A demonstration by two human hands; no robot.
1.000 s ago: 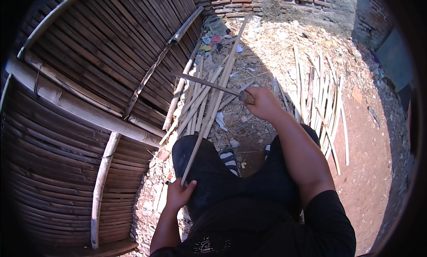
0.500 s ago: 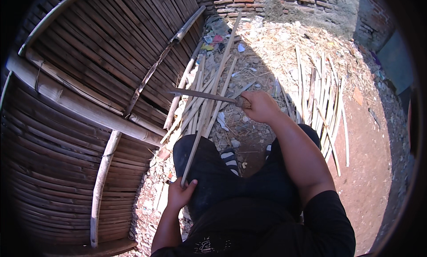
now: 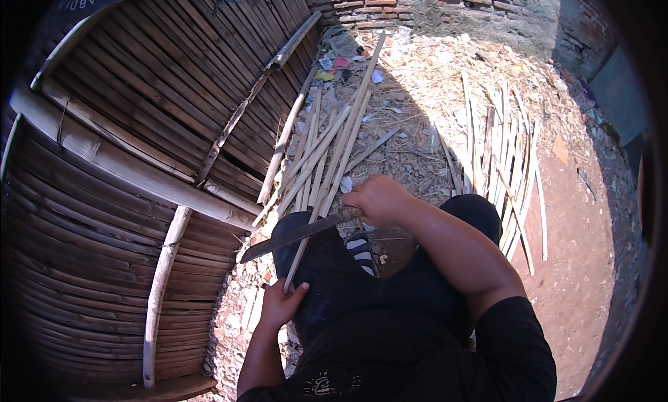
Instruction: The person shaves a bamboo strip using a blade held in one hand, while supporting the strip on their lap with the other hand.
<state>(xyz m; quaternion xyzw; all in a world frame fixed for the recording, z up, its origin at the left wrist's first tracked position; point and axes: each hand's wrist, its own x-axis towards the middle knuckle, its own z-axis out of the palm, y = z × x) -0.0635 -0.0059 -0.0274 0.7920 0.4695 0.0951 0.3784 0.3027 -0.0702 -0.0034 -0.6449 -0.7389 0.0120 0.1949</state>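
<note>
My left hand (image 3: pixel 282 302) is closed round the near end of a long pale bamboo strip (image 3: pixel 346 148), which runs over my left thigh and away toward the brick wall. In my right hand (image 3: pixel 379 201) is the handle of a machete (image 3: pixel 296 236), its dark broad blade pointing left. The blade lies across the strip above my left knee, a short way beyond my left hand. Whether its edge bites into the strip I cannot tell. Several more strips (image 3: pixel 306 162) lie on the ground just past my left knee.
A bamboo slat wall (image 3: pixel 90 214) with round poles stands close on my left. To the right, another spread of bamboo strips (image 3: pixel 511 151) lies on the dirt. Rubble, straw and litter cover the ground toward a brick wall (image 3: pixel 376 9) at the far side.
My right hand has brought the machete nearer to me and down along the strip, from beyond my knees to over my left thigh. The strip's far end has shifted slightly; my left hand stays put.
</note>
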